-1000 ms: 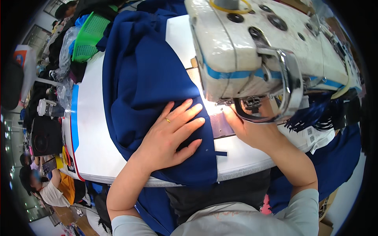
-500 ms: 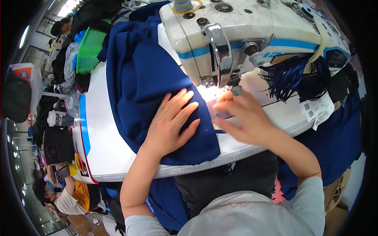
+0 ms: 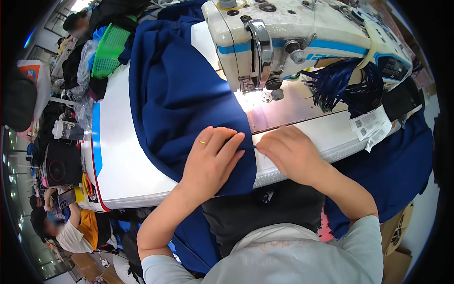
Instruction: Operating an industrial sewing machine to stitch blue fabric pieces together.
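Navy blue fabric (image 3: 189,99) lies in soft folds on the white sewing table, its right edge running from the sewing machine (image 3: 279,38) to the table's front. My left hand (image 3: 210,163), with a ring, rests on this fabric near that edge; its fingers are bent together, pinching the cloth. Just across the edge, my right hand (image 3: 293,154) is closed, thumb and fingertips meeting beside the fabric. A small dark bit shows at those fingertips, too little to name. The machine's presser foot (image 3: 248,85) stands beyond both hands, next to the fabric's edge.
A bundle of navy ribbon strips (image 3: 345,87) hangs from the machine, with white labels (image 3: 373,127) below it. More navy cloth (image 3: 388,165) drapes at the right. At the left are a green basket (image 3: 111,52), a clear jug (image 3: 68,130) and a seated person (image 3: 71,232).
My right hand has drawn back from beneath the needle area toward me and now pinches at the fabric's edge. My left hand's spread fingers have curled together. The fabric edge has shifted slightly left.
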Demonstrator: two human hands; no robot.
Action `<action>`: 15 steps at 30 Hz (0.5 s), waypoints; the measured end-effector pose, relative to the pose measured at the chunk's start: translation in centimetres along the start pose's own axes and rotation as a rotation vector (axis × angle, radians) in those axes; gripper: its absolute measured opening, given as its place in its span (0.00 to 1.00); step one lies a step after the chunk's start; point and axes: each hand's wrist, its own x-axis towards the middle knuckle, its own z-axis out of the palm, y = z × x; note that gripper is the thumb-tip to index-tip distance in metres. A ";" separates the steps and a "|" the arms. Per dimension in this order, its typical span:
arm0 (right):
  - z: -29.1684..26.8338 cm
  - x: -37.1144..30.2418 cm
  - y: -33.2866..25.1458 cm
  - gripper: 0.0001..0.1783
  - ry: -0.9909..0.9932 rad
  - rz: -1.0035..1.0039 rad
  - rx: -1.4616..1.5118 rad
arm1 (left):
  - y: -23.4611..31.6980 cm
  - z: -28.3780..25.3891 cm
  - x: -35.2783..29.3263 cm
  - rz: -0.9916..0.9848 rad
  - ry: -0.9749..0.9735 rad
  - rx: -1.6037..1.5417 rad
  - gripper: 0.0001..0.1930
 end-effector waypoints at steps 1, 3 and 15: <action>-0.1 -0.1 -0.4 0.12 -0.004 -0.001 -0.003 | 0.2 0.3 -0.3 0.010 -0.002 -0.027 0.19; -0.5 -0.2 -1.4 0.11 -0.029 -0.038 0.084 | -0.2 0.8 -1.1 0.096 -0.017 -0.026 0.19; -5.3 -0.4 3.8 0.10 -0.034 0.425 -0.064 | 0.2 0.1 -2.7 0.247 -0.134 -0.062 0.19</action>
